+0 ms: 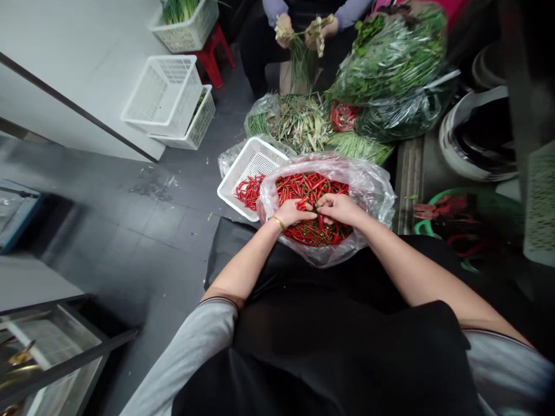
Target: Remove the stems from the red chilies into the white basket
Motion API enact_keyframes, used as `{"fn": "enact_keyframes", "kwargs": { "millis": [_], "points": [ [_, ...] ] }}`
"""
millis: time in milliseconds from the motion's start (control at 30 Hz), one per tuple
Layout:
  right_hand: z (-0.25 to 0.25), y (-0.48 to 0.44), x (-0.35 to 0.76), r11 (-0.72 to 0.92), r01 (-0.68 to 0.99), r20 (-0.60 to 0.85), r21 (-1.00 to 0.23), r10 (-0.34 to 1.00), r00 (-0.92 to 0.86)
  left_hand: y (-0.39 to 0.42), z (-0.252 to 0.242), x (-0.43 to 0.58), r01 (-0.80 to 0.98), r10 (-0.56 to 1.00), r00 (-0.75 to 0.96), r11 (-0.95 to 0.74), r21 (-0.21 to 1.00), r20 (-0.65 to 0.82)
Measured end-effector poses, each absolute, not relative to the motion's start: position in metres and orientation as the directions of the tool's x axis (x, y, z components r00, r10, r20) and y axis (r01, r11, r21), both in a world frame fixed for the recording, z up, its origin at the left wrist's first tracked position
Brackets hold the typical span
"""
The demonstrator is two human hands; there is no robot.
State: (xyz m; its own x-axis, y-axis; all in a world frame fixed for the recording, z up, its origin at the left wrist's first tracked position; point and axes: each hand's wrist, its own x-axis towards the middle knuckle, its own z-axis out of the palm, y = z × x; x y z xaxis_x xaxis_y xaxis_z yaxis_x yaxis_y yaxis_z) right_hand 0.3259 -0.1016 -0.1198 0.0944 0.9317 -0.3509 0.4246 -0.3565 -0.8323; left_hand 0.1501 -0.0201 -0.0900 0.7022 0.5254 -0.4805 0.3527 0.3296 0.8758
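A clear plastic bag (368, 182) full of red chillies (314, 185) with green stems lies open in front of my lap. My left hand (292, 212), with a gold bracelet at the wrist, is closed around a few red chillies over the heap. Close beside it, my right hand (340, 209) has its fingertips pinched at the stem end of a chilli. The fingers partly hide what lies between them. Left of the bag, a white perforated basket (234, 184) holds more red chillies at its near end.
Across from me a co-worker's hands (303, 33) hold a bunch of scallions. Piled scallions (303, 124) and bagged leafy greens (399, 63) lie between us. White baskets (160, 98) and a red stool (212, 58) stand far left; a white bucket (446, 136) and green basin (427, 227) sit right.
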Motion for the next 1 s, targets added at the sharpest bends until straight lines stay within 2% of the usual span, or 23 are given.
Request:
{"fn": "enact_keyframes", "kwargs": {
  "millis": [67, 100, 133, 200, 233, 300, 367, 433, 500, 533, 600, 667, 700, 767, 833, 900, 933, 967, 1000],
  "points": [
    [-0.113, -0.105, 0.317, -0.321, 0.155, -0.303, -0.934, 0.944, 0.128, -0.023, -0.093, 0.16, 0.413, 0.493, 0.711, 0.282, 0.866, -0.501],
    [-0.11, -0.107, 0.31, -0.278, 0.116, -0.26, -0.954, 0.954, 0.15, -0.024, -0.093, 0.163, 0.435, 0.466, 0.72, 0.273, 0.858, -0.513],
    [-0.106, -0.109, 0.305, -0.228, 0.149, -0.202, -0.962, 0.964, 0.173, -0.024, -0.092, 0.165, 0.461, 0.442, 0.722, 0.266, 0.847, -0.532],
    [-0.098, -0.113, 0.297, -0.136, 0.396, -0.05, -0.908, 0.974, 0.22, -0.023, -0.087, 0.166, 0.526, 0.412, 0.699, 0.258, 0.81, -0.585],
    [-0.096, -0.116, 0.295, -0.105, 0.56, 0.029, -0.822, 0.974, 0.225, -0.022, -0.085, 0.165, 0.56, 0.394, 0.681, 0.262, 0.786, -0.617],
    [-0.094, -0.124, 0.293, -0.103, 0.822, 0.117, -0.561, 0.973, 0.201, -0.022, -0.084, 0.162, 0.597, 0.361, 0.654, 0.294, 0.747, -0.665],
    [-0.1, -0.133, 0.291, -0.138, 0.942, 0.027, -0.305, 0.988, 0.153, -0.021, -0.086, 0.158, 0.566, 0.38, 0.641, 0.353, 0.745, -0.667],
    [-0.112, -0.141, 0.285, -0.076, 0.987, -0.187, -0.142, 0.981, 0.049, -0.019, -0.089, 0.153, 0.485, 0.45, 0.633, 0.404, 0.776, -0.63],
    [-0.125, -0.145, 0.278, 0.043, 0.995, -0.372, -0.085, 0.926, -0.072, -0.017, -0.091, 0.151, 0.416, 0.506, 0.644, 0.398, 0.818, -0.574],
    [-0.13, -0.144, 0.276, 0.08, 0.993, -0.415, -0.087, 0.903, -0.109, -0.016, -0.092, 0.15, 0.401, 0.518, 0.663, 0.363, 0.841, -0.54],
    [-0.133, -0.138, 0.278, 0.071, 0.992, -0.413, -0.108, 0.904, -0.109, -0.017, -0.093, 0.151, 0.407, 0.532, 0.714, 0.213, 0.888, -0.454],
    [-0.127, -0.13, 0.289, 0.027, 0.982, -0.332, -0.187, 0.939, -0.089, -0.019, -0.093, 0.153, 0.454, 0.536, 0.757, -0.019, 0.891, -0.374],
    [-0.121, -0.127, 0.297, 0.018, 0.963, -0.275, -0.268, 0.957, -0.094, -0.02, -0.093, 0.154, 0.477, 0.537, 0.771, -0.128, 0.87, -0.344],
    [-0.108, -0.123, 0.314, 0.023, 0.851, -0.159, -0.524, 0.979, -0.124, -0.023, -0.091, 0.155, 0.48, 0.538, 0.789, -0.24, 0.844, -0.297],
    [-0.099, -0.124, 0.327, 0.011, 0.571, -0.053, -0.821, 0.994, -0.095, -0.024, -0.088, 0.155, 0.408, 0.536, 0.8, -0.158, 0.899, -0.269],
    [-0.099, -0.126, 0.33, -0.017, 0.256, -0.016, -0.967, 1.0, 0.006, -0.023, -0.085, 0.154, 0.305, 0.511, 0.816, 0.019, 0.952, -0.272],
    [-0.101, -0.128, 0.328, -0.042, 0.19, -0.032, -0.981, 0.998, 0.054, -0.022, -0.084, 0.153, 0.271, 0.505, 0.815, 0.1, 0.957, -0.284],
    [-0.106, -0.128, 0.322, -0.082, 0.219, -0.065, -0.972, 0.994, 0.085, -0.02, -0.083, 0.151, 0.253, 0.514, 0.803, 0.164, 0.953, -0.301],
    [-0.111, -0.129, 0.313, -0.138, 0.338, -0.111, -0.931, 0.989, 0.1, -0.019, -0.084, 0.15, 0.245, 0.54, 0.777, 0.214, 0.946, -0.323]
  ]
}}
